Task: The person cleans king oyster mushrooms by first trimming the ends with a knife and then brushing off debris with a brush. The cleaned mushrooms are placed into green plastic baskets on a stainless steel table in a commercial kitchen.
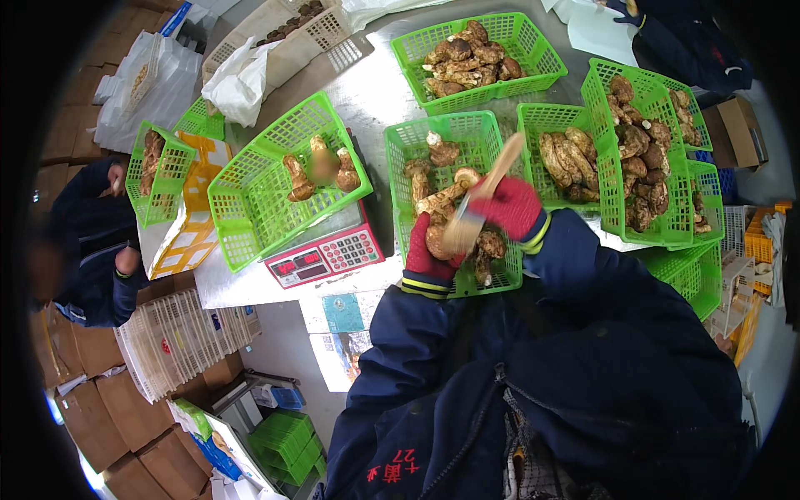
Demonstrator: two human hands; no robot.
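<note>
My left hand [426, 256], in a red knit glove, holds a brown mushroom [437, 241] over a green plastic basket [392, 156]. My right hand [509, 207], gloved alike, grips a wooden-handled brush [504, 159]. Its pale bristles, blurred, lie against the mushroom and hide part of it. Inside the basket, other thick-stemmed mushrooms [443, 150] lie around my hands. To the left, a second green basket [232, 206] with a few mushrooms [299, 178] rests tilted on a red-framed digital scale [325, 257].
Mushroom-filled green baskets stand behind [400, 53] and to the right [592, 125] on the steel table [369, 81]. A taped foam box [194, 231] sits at the left edge, near a person [94, 244]. Another person [690, 44] is at the far right. Crates [187, 340] are stacked below left.
</note>
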